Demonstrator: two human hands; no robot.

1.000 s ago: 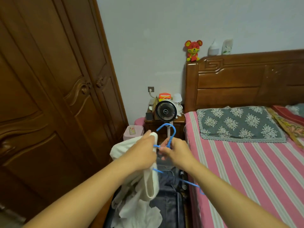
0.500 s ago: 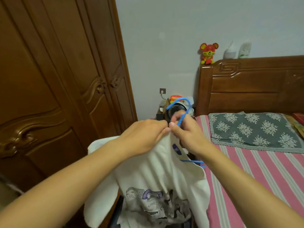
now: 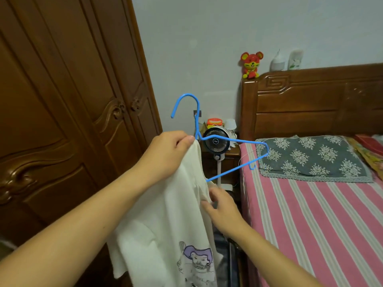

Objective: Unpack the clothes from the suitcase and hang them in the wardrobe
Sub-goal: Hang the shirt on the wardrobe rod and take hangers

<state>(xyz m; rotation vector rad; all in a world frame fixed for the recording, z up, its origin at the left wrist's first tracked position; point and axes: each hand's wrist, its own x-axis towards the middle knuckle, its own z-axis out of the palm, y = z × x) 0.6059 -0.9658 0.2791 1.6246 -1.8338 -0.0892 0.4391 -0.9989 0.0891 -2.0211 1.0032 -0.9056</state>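
A white T-shirt (image 3: pixel 165 224) with a printed figure near its hem is held up in front of the closed wooden wardrobe (image 3: pixel 62 121), half threaded onto a blue wire hanger (image 3: pixel 232 139). The shirt's neck edge and the base of the hanger's hook are pinched together in the grip of the left hand (image 3: pixel 167 150), thumb against curled fingers. The hook is raised upright above that hand, and the hanger's right shoulder and lower bar are left bare, projecting toward the bed (image 3: pixel 310 214). Lower down, the fabric's right edge is touched by the right hand (image 3: pixel 222 206), whose fingers are loosely spread and bent; whether cloth is actually pinched there cannot be told. The shirt hangs down to the bottom of the view, and a dark strip of what may be the suitcase (image 3: pixel 223 266) is glimpsed behind it, beside the bed. A small fan (image 3: pixel 215 140) is seen behind the hanger, in front of a wooden nightstand (image 3: pixel 230 158). A grey floral pillow (image 3: pixel 306 156) lies on the pink striped sheet, and a red toy mouse (image 3: pixel 251 64) sits on the carved headboard (image 3: pixel 310 100).
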